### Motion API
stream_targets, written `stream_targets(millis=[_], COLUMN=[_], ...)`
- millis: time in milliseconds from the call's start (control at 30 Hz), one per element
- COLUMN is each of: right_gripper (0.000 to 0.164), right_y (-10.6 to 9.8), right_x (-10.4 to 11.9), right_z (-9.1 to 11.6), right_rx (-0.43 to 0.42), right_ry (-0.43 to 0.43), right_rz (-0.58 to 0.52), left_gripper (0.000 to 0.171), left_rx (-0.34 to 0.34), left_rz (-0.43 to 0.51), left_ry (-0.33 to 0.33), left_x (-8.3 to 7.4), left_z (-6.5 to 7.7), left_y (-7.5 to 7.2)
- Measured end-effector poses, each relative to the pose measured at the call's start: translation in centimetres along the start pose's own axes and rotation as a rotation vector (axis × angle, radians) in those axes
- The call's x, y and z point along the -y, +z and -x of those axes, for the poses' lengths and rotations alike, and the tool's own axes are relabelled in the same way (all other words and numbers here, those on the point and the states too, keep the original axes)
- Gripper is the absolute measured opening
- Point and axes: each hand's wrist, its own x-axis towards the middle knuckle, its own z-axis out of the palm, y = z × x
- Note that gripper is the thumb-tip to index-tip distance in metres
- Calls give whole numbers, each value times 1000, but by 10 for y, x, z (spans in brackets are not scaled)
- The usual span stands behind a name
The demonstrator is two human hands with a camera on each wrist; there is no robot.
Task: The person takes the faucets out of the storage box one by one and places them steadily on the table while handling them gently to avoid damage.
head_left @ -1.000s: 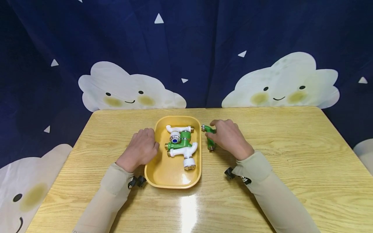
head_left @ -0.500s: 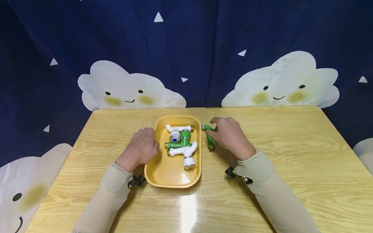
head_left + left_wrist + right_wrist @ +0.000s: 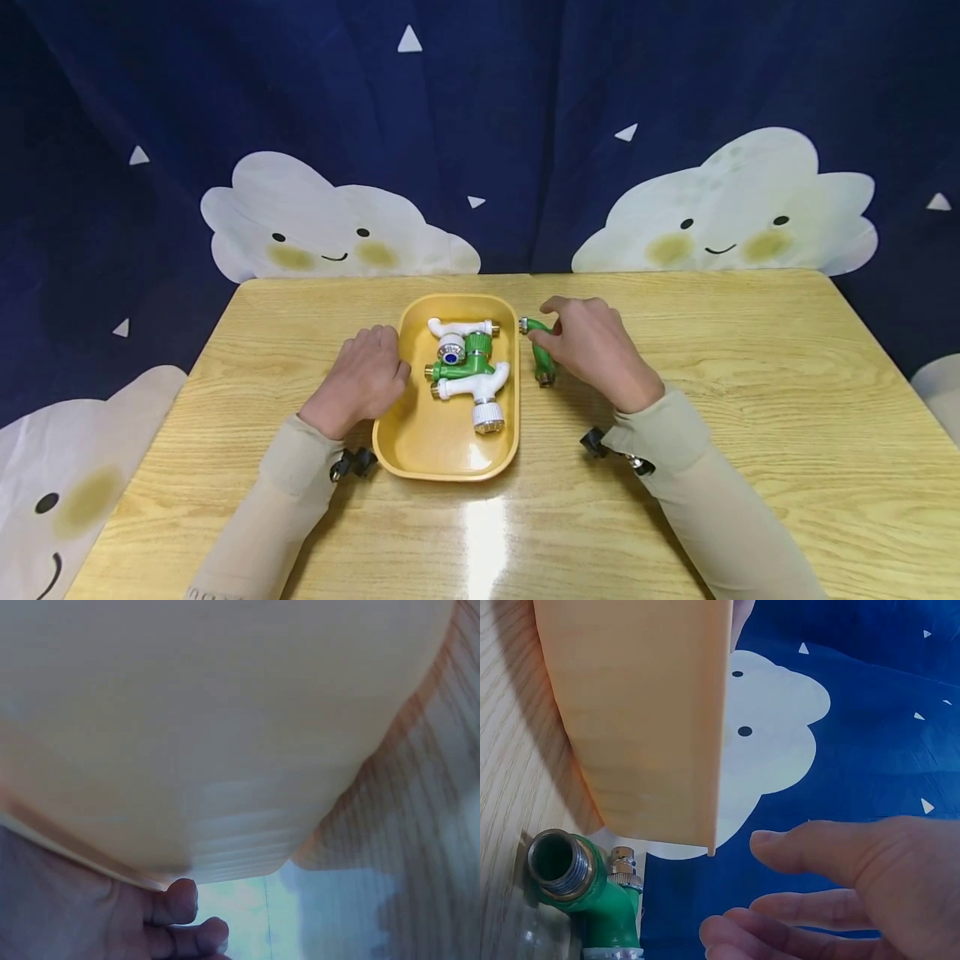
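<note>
My left hand [image 3: 358,379] grips the left wall of a yellow plastic bin [image 3: 446,477], fingers outside and thumb over the rim. In the left wrist view, the bin's outer wall [image 3: 225,742] fills most of the picture above the fingers [image 3: 180,900]. My right hand [image 3: 602,350] hovers over a green faucet [image 3: 543,363] on the table, right of the bin. The right wrist view shows the thumb and fingers apart, holding nothing, with the green faucet's threaded end [image 3: 561,862] below and left of them. The hand partly covers that faucet in the head view.
Inside the bin lie a white faucet [image 3: 474,384] with a ribbed knob, a green faucet [image 3: 459,368] and another white faucet [image 3: 459,329] at the far end. The wooden table [image 3: 750,375] reaches to a dark blue cloud-print curtain [image 3: 525,125].
The right hand has shifted very slightly right, away from the green faucet. The left hand, bin and faucets stay in place; the head view has tilted a little.
</note>
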Motion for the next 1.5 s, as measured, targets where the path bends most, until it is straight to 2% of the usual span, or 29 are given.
stream_targets(millis=[700, 1000, 1500], right_gripper=[37, 35, 35], right_y=[-1, 1, 2], right_x=[8, 14, 23], right_z=[7, 10, 14], right_rx=[-20, -51, -70], right_ry=[-56, -133, -202], right_rz=[-6, -20, -28], left_gripper=[20, 20, 20], left_rx=[-4, -10, -12], left_rz=[8, 16, 14], left_ry=[0, -2, -5], left_x=[0, 0, -1], left_z=[-1, 0, 0], left_y=[1, 1, 0])
